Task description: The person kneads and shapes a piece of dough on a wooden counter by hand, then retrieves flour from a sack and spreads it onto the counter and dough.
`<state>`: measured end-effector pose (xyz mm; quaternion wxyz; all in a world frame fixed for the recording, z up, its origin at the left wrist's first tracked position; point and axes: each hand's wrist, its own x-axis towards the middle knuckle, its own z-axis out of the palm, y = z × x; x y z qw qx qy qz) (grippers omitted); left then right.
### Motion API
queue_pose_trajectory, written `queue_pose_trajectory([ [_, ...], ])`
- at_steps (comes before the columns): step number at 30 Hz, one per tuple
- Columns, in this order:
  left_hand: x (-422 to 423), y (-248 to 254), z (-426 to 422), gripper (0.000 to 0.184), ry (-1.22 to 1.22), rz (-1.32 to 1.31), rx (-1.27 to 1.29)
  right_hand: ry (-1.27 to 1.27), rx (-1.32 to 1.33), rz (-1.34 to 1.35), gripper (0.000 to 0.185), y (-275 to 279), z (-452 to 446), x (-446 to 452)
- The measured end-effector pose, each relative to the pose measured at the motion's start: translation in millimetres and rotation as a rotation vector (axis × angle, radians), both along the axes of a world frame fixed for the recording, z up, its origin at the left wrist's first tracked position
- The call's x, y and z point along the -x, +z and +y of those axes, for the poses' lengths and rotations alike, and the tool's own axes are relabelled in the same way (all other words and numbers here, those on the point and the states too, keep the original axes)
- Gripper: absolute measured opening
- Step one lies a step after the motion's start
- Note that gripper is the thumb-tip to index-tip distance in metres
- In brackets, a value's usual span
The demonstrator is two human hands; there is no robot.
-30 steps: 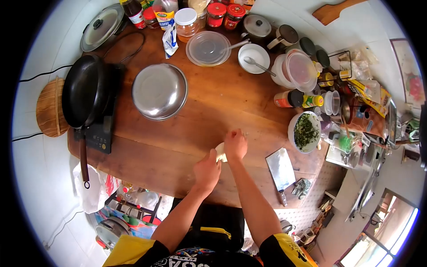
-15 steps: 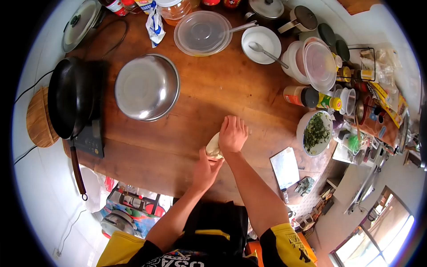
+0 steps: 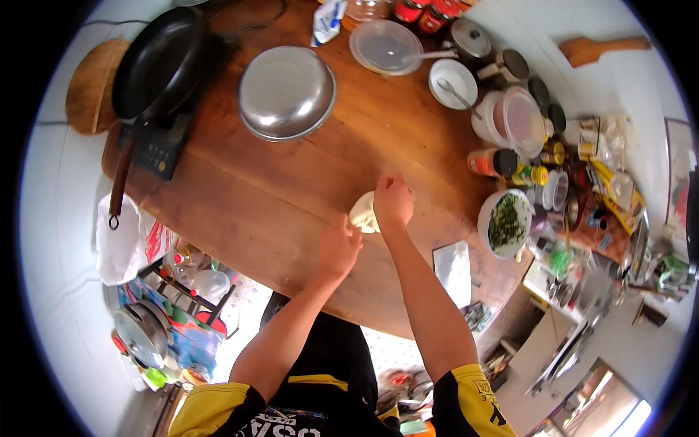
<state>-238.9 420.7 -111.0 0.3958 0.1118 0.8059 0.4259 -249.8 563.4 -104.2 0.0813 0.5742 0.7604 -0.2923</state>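
Observation:
A pale lump of dough [image 3: 364, 213] lies on the wooden table [image 3: 240, 197] between my two hands. My left hand [image 3: 340, 246] is curled at its lower left edge, fingers bent against it. On its right side rests my right hand [image 3: 394, 202], closed over the edge of the dough, with the fingertips partly hidden. To the right of my hands are a cleaver [image 3: 453, 274] lying flat and a white bowl of chopped greens [image 3: 505, 224]. An overturned metal bowl [image 3: 285, 93] sits up and to the left.
A black frying pan [image 3: 162, 64] stands on an induction cooker [image 3: 154, 148] at the left. Along the back and right are a clear plastic lid [image 3: 386, 46], a white bowl with a spoon [image 3: 453, 81], stacked plastic tubs [image 3: 521, 122] and jars [image 3: 492, 162]. A crumpled cloth [image 3: 478, 316] lies near the front edge.
The camera view has turned and shifted. My right hand has gone from pressing with spread-out fingers to a closed shape at the dough's right side; my left hand stays at its lower left.

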Motion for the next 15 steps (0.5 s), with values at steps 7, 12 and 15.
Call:
queue_pose_trajectory([
  [7, -40, 10, 16, 0.039, -0.17, 0.35, 0.264, 0.211, -0.229, -0.133, 0.028, -23, -19, -7],
  [12, -40, 3, -3, 0.043, -0.026, 0.069, 0.153, 0.323, -0.265, 0.173, 0.025, -38, -8, -27],
  [15, -44, -4, -1, 0.052, 0.2, -0.121, 0.023, 0.204, -0.548, 0.188, 0.023, -55, -10, -14],
])
